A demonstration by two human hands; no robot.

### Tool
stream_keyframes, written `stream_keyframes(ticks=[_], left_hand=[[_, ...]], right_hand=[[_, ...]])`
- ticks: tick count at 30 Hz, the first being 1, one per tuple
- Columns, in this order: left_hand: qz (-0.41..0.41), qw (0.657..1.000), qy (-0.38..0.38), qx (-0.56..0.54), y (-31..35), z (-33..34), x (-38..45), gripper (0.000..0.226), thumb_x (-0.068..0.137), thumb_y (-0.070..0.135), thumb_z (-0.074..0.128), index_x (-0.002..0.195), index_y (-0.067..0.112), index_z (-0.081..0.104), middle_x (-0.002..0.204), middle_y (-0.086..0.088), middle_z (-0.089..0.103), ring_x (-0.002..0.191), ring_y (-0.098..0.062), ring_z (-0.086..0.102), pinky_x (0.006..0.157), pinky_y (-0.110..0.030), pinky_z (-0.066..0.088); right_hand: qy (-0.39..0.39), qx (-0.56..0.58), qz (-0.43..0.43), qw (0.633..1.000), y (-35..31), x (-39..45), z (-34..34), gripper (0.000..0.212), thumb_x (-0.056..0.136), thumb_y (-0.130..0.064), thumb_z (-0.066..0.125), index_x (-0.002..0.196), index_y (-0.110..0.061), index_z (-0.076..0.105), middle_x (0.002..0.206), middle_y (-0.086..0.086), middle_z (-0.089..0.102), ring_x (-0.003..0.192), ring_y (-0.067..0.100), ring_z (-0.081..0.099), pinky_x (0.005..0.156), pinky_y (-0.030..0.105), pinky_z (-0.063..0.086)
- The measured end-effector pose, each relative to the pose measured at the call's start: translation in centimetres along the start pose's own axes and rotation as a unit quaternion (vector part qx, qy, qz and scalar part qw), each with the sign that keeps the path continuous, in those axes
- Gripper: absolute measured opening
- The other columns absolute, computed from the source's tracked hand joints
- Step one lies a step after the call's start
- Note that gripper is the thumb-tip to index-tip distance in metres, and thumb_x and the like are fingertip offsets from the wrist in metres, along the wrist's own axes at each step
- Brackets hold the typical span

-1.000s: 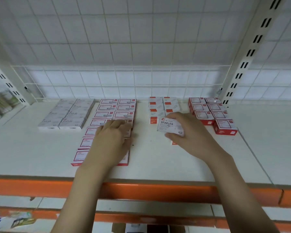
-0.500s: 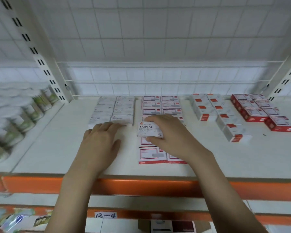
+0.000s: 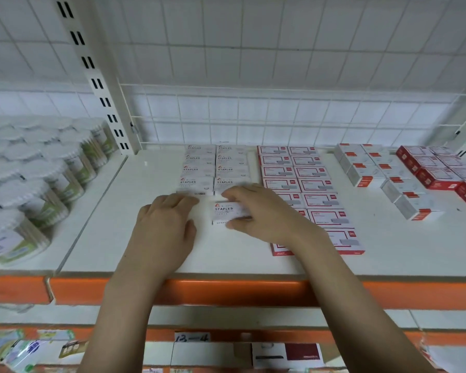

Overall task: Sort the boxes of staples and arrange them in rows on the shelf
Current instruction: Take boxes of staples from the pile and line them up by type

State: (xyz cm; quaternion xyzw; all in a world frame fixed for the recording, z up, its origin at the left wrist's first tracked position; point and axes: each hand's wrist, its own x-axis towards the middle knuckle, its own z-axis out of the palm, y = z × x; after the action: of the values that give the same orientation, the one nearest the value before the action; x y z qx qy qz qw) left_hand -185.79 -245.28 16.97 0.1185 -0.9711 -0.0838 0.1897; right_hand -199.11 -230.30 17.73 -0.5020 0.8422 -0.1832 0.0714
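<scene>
Staple boxes (image 3: 228,211) look like printed card, slight sheen on the red-bordered ones (image 3: 326,216). Shelf board (image 3: 113,238) is smooth matt off-white, front rail (image 3: 226,292) glossy orange painted metal, back grid (image 3: 253,117) white-coated wire. Tubs (image 3: 38,184) at left are probably clear plastic; too blurred to confirm.

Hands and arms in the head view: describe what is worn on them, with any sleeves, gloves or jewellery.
Both are bare. The left hand and right hand have no gloves, and no rings show. Both forearms are uncovered down to the bottom edge of the picture, with no sleeve, watch or bracelet in sight. The nails look short and unpainted.
</scene>
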Motion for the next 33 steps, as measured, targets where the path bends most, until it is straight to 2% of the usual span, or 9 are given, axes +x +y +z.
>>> stream_keyframes(ticks=[2, 5, 8, 14, 20, 26, 30, 33], left_hand=[[0.007, 1.000, 0.001, -0.005, -0.1, 0.2, 0.0, 0.040, 0.067, 0.015, 0.052, 0.103, 0.009, 0.067, 0.100, -0.011, 0.069, 0.088, -0.036, 0.064, 0.069, -0.045, 0.051], [0.017, 1.000, 0.004, -0.011, -0.2, 0.4, 0.1, 0.038, 0.065, 0.013, 0.054, 0.100, 0.009, 0.068, 0.097, -0.011, 0.069, 0.085, -0.035, 0.065, 0.067, -0.045, 0.051], [0.019, 1.000, 0.000, -0.014, -0.1, 0.6, 0.3, 0.037, 0.065, 0.013, 0.054, 0.099, 0.009, 0.068, 0.098, -0.011, 0.069, 0.085, -0.034, 0.065, 0.068, -0.045, 0.052], [0.022, 0.999, -0.004, -0.024, 0.2, 0.9, 0.5, 0.036, 0.068, 0.016, 0.054, 0.101, 0.010, 0.068, 0.100, -0.010, 0.068, 0.088, -0.034, 0.064, 0.072, -0.044, 0.050], [0.021, 0.999, -0.010, -0.031, 0.3, 1.2, 0.5, 0.033, 0.070, 0.017, 0.054, 0.099, 0.010, 0.067, 0.098, -0.009, 0.068, 0.086, -0.035, 0.064, 0.069, -0.042, 0.050], [0.022, 0.999, -0.024, -0.041, 0.8, 1.4, 0.6, 0.031, 0.071, 0.019, 0.054, 0.098, 0.011, 0.067, 0.096, -0.009, 0.067, 0.086, -0.035, 0.063, 0.070, -0.043, 0.050], [0.025, 0.999, -0.021, -0.038, 1.6, 1.4, 1.1, 0.034, 0.071, 0.020, 0.055, 0.101, 0.010, 0.067, 0.102, -0.010, 0.067, 0.090, -0.035, 0.063, 0.073, -0.045, 0.050], [0.043, 0.998, -0.018, -0.037, 2.9, 1.3, 2.0, 0.035, 0.072, 0.021, 0.054, 0.101, 0.008, 0.067, 0.099, -0.012, 0.067, 0.087, -0.036, 0.063, 0.071, -0.045, 0.050]], right_hand=[[0.017, -0.019, 0.001, 1.000, 0.1, -0.4, 0.0, 0.050, 0.083, -0.028, 0.066, 0.128, -0.013, 0.051, 0.125, 0.006, 0.056, 0.120, 0.023, 0.046, 0.099, 0.028, 0.033], [0.080, -0.039, -0.013, 0.996, -0.3, -1.9, 0.8, 0.035, 0.082, -0.023, 0.061, 0.115, -0.009, 0.063, 0.113, 0.009, 0.063, 0.107, 0.030, 0.055, 0.095, 0.035, 0.042], [0.107, -0.056, -0.014, 0.993, -1.3, -3.2, 2.2, 0.033, 0.082, -0.023, 0.055, 0.110, -0.009, 0.066, 0.110, 0.006, 0.065, 0.103, 0.028, 0.059, 0.094, 0.037, 0.047], [0.097, -0.056, 0.015, 0.994, -1.3, -3.0, 2.7, 0.039, 0.086, -0.025, 0.049, 0.117, -0.004, 0.061, 0.120, 0.009, 0.060, 0.114, 0.029, 0.054, 0.100, 0.038, 0.044], [0.085, -0.076, 0.014, 0.993, -1.1, -1.9, 2.6, 0.051, 0.091, -0.033, 0.029, 0.117, -0.003, 0.060, 0.119, 0.010, 0.059, 0.114, 0.027, 0.052, 0.101, 0.032, 0.039], [0.081, -0.078, 0.013, 0.994, -1.0, -1.6, 2.5, 0.051, 0.090, -0.034, 0.031, 0.118, -0.003, 0.060, 0.119, 0.010, 0.059, 0.111, 0.029, 0.054, 0.099, 0.034, 0.041], [0.091, -0.063, 0.025, 0.994, -0.9, -2.4, 1.9, 0.054, 0.089, -0.036, 0.031, 0.124, -0.003, 0.055, 0.127, 0.011, 0.056, 0.120, 0.028, 0.049, 0.106, 0.036, 0.036], [0.112, -0.072, 0.046, 0.990, -0.1, -3.7, 0.3, 0.055, 0.088, -0.037, 0.034, 0.125, -0.003, 0.055, 0.127, 0.013, 0.056, 0.119, 0.031, 0.050, 0.106, 0.038, 0.036]])
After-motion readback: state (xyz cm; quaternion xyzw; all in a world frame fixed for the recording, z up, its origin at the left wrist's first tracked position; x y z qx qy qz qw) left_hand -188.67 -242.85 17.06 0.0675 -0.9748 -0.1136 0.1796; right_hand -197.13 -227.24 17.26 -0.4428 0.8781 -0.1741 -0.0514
